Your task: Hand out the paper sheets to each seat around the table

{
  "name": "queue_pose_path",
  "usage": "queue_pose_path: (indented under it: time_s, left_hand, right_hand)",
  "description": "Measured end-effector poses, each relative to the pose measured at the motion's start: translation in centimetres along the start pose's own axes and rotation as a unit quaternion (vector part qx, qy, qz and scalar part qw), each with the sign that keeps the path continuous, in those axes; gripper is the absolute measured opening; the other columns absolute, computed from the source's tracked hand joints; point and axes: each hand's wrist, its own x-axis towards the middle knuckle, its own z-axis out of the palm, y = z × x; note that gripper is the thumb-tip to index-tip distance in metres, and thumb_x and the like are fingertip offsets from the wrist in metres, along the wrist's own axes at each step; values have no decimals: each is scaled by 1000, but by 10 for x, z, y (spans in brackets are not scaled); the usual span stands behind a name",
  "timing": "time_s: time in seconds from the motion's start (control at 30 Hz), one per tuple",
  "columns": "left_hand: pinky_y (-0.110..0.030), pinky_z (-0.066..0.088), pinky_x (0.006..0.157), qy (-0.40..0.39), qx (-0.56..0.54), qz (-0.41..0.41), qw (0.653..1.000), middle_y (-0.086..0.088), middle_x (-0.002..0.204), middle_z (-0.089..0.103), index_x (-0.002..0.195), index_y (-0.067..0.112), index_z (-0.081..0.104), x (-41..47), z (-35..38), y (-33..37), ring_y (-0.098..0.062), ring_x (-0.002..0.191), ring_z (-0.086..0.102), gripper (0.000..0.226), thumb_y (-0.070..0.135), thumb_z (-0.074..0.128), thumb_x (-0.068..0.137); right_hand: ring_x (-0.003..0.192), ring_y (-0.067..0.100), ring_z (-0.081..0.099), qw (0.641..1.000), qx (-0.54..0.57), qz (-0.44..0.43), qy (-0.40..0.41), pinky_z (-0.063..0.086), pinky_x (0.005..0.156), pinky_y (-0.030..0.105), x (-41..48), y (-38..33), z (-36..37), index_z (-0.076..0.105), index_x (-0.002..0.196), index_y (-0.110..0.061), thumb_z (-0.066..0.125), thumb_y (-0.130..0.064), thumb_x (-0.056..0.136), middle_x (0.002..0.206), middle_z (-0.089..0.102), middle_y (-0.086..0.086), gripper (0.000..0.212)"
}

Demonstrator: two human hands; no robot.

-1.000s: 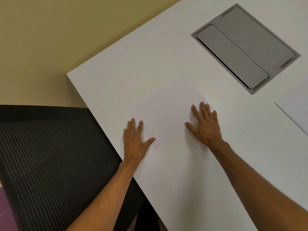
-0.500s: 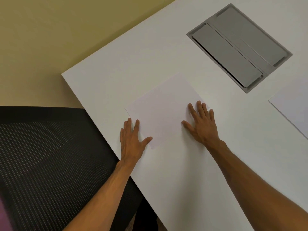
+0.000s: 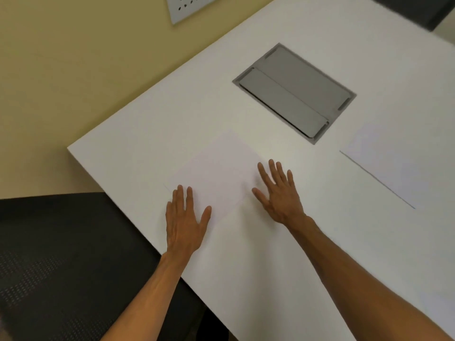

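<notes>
A white paper sheet (image 3: 219,172) lies flat on the white table (image 3: 147,134), near the corner by the black mesh chair (image 3: 61,262). My left hand (image 3: 186,222) rests flat at the sheet's near left corner, fingers straight and spread. My right hand (image 3: 279,193) lies flat at the sheet's right edge, fingers spread. Neither hand grips the sheet. A second white sheet (image 3: 398,161) lies on the table to the right, partly cut off by the frame edge.
A grey cable hatch (image 3: 294,92) is set flush into the table beyond the sheet. The chair back stands tight against the table's left edge. A grey floor socket plate (image 3: 187,6) shows at the top, on the tan floor.
Both hands stay flat on the sheet. The view has tilted up and shifted, so the hatch and second sheet sit lower and further left in frame.
</notes>
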Motion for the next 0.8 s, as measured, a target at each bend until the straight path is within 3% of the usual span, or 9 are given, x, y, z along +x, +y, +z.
queue_pose_path:
  time_s: [0.2,0.37,0.6,0.8]
  left_hand:
    - [-46,3,127,13,34,118,992,-4,170,-3,162,18,6,-3,-19,52,-20,157,-5,82,65,23,97]
    - [-50,2,126,9,73,167,983,-6,170,0,162,19,10,-16,-32,98,-24,157,-3,82,65,20,95]
    - [-51,-3,126,-12,78,266,961,-5,169,-8,161,20,-1,-45,-37,162,-22,156,-11,82,64,21,96]
    - [-55,-4,124,-39,86,375,922,-3,168,-16,160,25,-9,-88,-38,228,-22,155,-16,83,68,19,95]
  right_hand:
    - [155,23,-15,999,-31,22,28,-6,126,47,-39,-2,-34,-6,160,-31,20,-57,105,169,-11,5,67]
    - [155,24,-14,995,-28,66,64,-4,126,48,-77,3,-62,-5,161,-30,21,-55,106,169,-10,4,66]
    - [155,24,-13,981,-14,154,117,-6,126,46,-151,15,-97,-3,161,-28,24,-52,106,169,-9,5,65]
    - [156,23,-8,958,3,229,173,-1,127,46,-243,30,-121,1,161,-27,27,-52,106,169,-5,5,66]
